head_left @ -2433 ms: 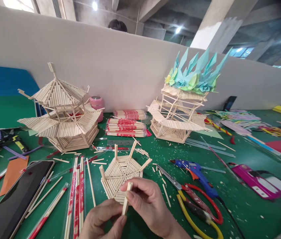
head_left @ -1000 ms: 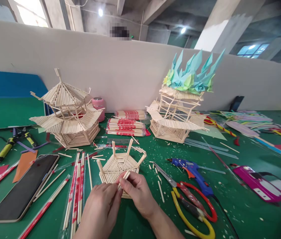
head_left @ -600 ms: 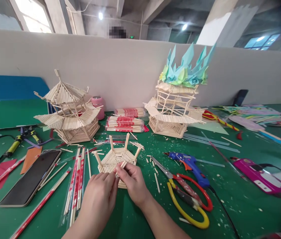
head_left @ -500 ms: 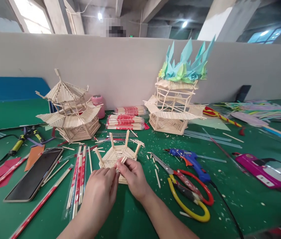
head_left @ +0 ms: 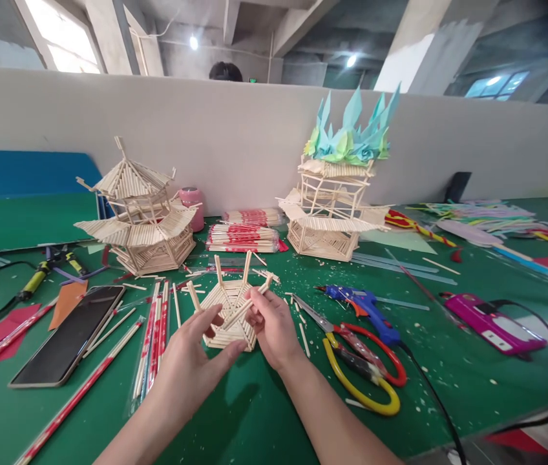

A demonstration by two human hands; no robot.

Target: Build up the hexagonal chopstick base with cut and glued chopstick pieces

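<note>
A hexagonal base of pale wooden sticks, with several short posts standing at its corners, lies in front of me. Between thumb and fingers, my right hand pinches a short wooden stick, which slants down to the left above the base. My left hand is spread beside the stick's left end, thumb and fingers apart and holding nothing. Part of the base is hidden behind my hands.
Two stick pagodas, one at left and one at right, stand by the partition. Right of my hands lie scissors and a blue glue gun. A phone and wrapped sticks lie left.
My hands, close together before, have moved apart. The left one has opened and let go, while the right one still holds the stick, now over the base. The view has shifted slightly.
</note>
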